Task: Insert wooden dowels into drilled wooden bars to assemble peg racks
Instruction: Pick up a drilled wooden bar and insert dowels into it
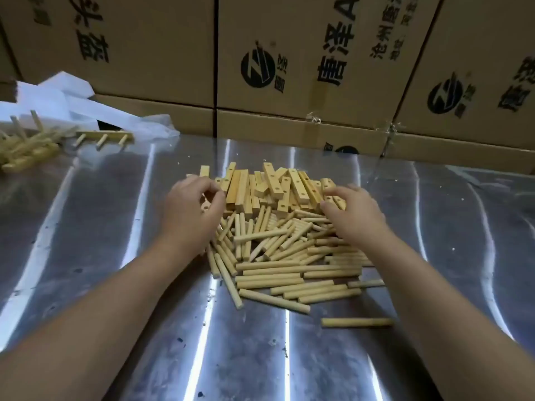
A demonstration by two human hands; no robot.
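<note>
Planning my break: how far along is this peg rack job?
Done: a few finished racks heaped at far left, plus one three-peg rack beside them. In hand: the left hand and right hand reach into the piles, no grip clearly visible. Left: most of it, a pile of drilled bars and many loose dowels.

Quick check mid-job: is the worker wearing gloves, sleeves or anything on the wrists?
No. The left hand and right hand are bare, with no gloves. The left forearm and right forearm are uncovered down to the frame's edge, with no sleeves or cuffs showing. No watch, bracelet or ring is visible on the sides facing the camera.
</note>
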